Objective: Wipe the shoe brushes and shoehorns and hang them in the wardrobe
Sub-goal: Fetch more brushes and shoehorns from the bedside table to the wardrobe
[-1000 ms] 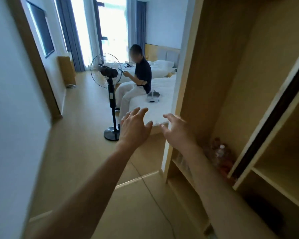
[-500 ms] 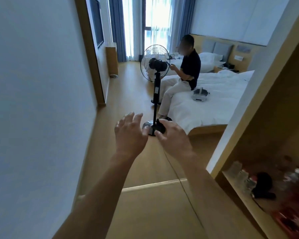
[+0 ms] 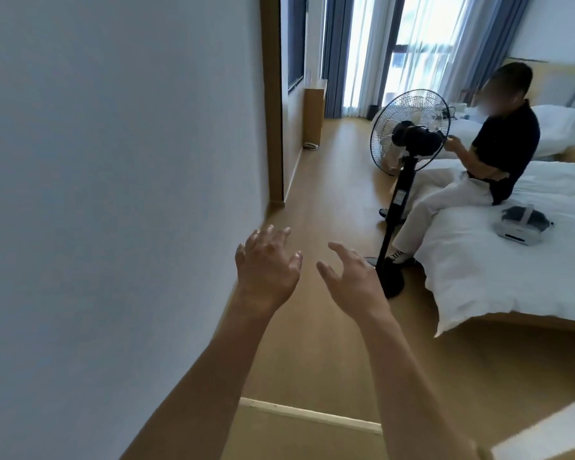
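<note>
No shoe brush or shoehorn is in view, and only a sliver of the wardrobe edge [image 3: 545, 436] shows at the bottom right corner. My left hand [image 3: 266, 268] and my right hand [image 3: 352, 282] are both stretched out in front of me over the wooden floor, side by side. Their fingers are spread and relaxed, and neither holds anything.
A white wall [image 3: 113, 210] runs close along my left. A black standing fan [image 3: 409, 167] stands just right of my right hand. A person [image 3: 472, 167] sits on a white bed [image 3: 512, 277], where a white headset [image 3: 521, 225] lies. A floor threshold strip [image 3: 312, 415] crosses below my arms.
My view has swung left, away from the wardrobe shelves, toward the wall and the room. Both hands stay empty and outstretched, now lower in view.
</note>
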A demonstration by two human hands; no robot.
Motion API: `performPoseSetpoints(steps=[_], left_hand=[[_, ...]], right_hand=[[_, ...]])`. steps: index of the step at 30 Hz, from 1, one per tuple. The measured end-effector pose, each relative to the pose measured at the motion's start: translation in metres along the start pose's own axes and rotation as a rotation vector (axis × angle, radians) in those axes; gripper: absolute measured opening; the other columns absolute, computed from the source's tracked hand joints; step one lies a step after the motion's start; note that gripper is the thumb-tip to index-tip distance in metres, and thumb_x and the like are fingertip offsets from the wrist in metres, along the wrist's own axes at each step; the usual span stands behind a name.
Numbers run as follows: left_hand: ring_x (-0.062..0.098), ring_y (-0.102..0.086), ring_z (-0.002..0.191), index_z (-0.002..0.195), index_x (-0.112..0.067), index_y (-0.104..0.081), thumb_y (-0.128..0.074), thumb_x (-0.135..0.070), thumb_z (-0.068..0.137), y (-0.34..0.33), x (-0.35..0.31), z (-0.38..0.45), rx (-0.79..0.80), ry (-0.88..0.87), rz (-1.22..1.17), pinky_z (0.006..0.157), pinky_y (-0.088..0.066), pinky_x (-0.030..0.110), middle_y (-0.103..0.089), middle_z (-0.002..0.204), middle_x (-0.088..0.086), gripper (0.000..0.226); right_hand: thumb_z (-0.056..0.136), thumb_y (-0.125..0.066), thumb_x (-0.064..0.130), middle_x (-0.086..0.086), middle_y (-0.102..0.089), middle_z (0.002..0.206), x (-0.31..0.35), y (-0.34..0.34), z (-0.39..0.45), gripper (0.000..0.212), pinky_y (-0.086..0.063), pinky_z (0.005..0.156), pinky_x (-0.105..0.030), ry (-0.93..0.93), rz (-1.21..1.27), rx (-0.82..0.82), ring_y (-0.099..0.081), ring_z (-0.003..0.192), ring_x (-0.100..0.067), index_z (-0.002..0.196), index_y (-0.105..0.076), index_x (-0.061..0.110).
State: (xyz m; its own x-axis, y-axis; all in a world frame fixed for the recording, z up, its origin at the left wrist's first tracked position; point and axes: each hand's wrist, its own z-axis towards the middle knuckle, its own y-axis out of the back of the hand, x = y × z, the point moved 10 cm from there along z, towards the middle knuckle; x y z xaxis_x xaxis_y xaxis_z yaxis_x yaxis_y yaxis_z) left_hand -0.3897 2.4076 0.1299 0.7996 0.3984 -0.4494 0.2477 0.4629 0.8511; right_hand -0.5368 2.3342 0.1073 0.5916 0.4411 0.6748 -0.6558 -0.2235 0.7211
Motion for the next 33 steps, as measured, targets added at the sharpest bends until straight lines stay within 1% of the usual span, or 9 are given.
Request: performPoseSetpoints(steps=[4,11,17,23,27,33], left_hand=[[0.023,-0.032,0.145,0.145,-0.026,-0.046,-0.054,-0.043,0.095,-0.017,0.003,0.062,-0.018,0.041,0.025,0.117,-0.026,0.049,-0.041,0.154,0.003,0.053],[0.021,-0.029,0.147,0.147,-0.028,-0.042,-0.052,-0.045,0.096,-0.066,0.009,0.158,0.025,0.092,-0.014,0.119,-0.025,0.048,-0.038,0.156,0.001,0.055],[0.021,-0.029,0.147,0.146,-0.028,-0.044,-0.055,-0.044,0.095,-0.114,0.004,0.250,0.051,0.056,-0.099,0.118,-0.025,0.048,-0.040,0.155,0.000,0.054],[0.022,-0.027,0.147,0.147,-0.029,-0.043,-0.054,-0.044,0.096,-0.149,0.008,0.377,0.108,-0.012,-0.141,0.119,-0.023,0.048,-0.037,0.157,0.000,0.054],[0.023,-0.030,0.146,0.147,-0.028,-0.043,-0.054,-0.043,0.096,-0.161,0.015,0.465,0.122,-0.056,-0.147,0.118,-0.024,0.049,-0.039,0.155,0.000,0.054],[0.023,-0.033,0.144,0.146,-0.029,-0.043,-0.054,-0.043,0.096,-0.185,0.021,0.568,0.140,-0.107,-0.124,0.117,-0.027,0.048,-0.041,0.154,0.000,0.054]], right_hand=[[0.097,-0.056,0.040,-0.004,-0.053,0.142,-0.015,-0.007,0.074,0.049,-0.036,0.105,-0.030,-0.014,0.020,0.026,-0.048,0.132,-0.020,0.143,-0.049,0.023],[0.098,-0.055,0.041,-0.002,-0.052,0.143,-0.036,-0.018,0.173,0.048,-0.035,0.100,-0.026,-0.013,0.023,0.049,-0.046,0.133,-0.019,0.143,-0.049,0.024],[0.098,-0.054,0.042,0.000,-0.050,0.145,-0.055,-0.031,0.259,0.049,-0.037,0.105,-0.033,-0.053,-0.001,0.014,-0.044,0.135,-0.019,0.144,-0.048,0.026],[0.099,-0.054,0.039,-0.003,-0.050,0.145,-0.059,-0.046,0.372,0.049,-0.034,0.108,-0.031,-0.100,-0.054,-0.014,-0.043,0.135,-0.019,0.144,-0.048,0.022],[0.099,-0.054,0.038,-0.003,-0.050,0.146,-0.053,-0.055,0.451,0.048,-0.031,0.108,-0.027,-0.137,-0.063,-0.044,-0.043,0.136,-0.018,0.144,-0.048,0.021],[0.098,-0.056,0.039,-0.004,-0.053,0.141,-0.057,-0.067,0.548,0.047,-0.036,0.101,-0.029,-0.180,-0.046,-0.075,-0.047,0.131,-0.020,0.142,-0.050,0.022]])
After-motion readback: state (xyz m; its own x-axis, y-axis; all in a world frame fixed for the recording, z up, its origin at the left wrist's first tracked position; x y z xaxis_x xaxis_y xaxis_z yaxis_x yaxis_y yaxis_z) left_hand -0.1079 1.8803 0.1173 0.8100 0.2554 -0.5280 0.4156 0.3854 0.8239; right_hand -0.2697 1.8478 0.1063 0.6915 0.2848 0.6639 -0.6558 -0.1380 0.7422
